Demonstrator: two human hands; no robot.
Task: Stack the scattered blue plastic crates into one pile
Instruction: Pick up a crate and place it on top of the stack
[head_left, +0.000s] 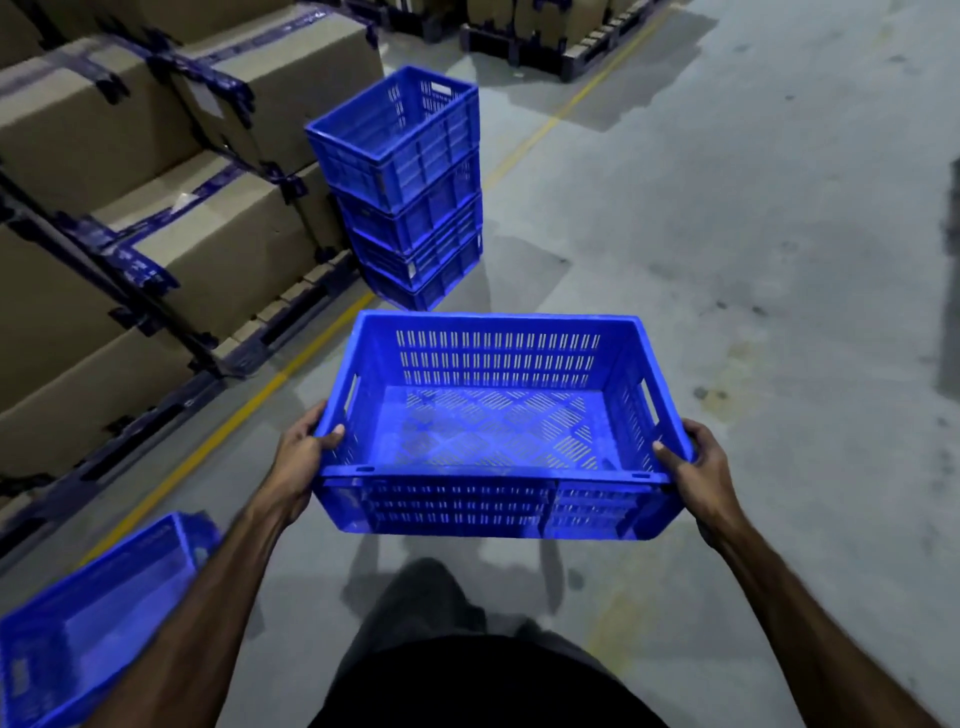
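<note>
**Crate in hand, pile straight ahead and a bit left**

Down at the bottom left, closest to the camera, there's a loose crate (98, 618) lying tilted on the concrete floor (727, 260), off past the left forearm. Not stacked yet, so it looks like at least one more is waiting after this one.

Right in front of the body is the carried crate (493, 426), held up off the floor, open side up, empty. The left hand (304, 457) grips its left end with the thumb hooked over the rim, and the right hand (696, 467) does the same on the right end, fingers wrapped underneath. So both hands are curled round the short ends, and the crate's long axis runs left to right across the body.

Further on, the pile (410, 192) stands on the floor, about four crates high as far as I can count, just beside the pallets of cardboard boxes (182, 171). It lies ahead and slightly left of the held crate, so the left hand is a touch nearer to it.

Here's the catch, I reckon: the pile's top crate has its long axis running away from the camera, angled to the right, roughly crosswise to the carried one. It'd probably need a turn before it drops in squarely.
</note>
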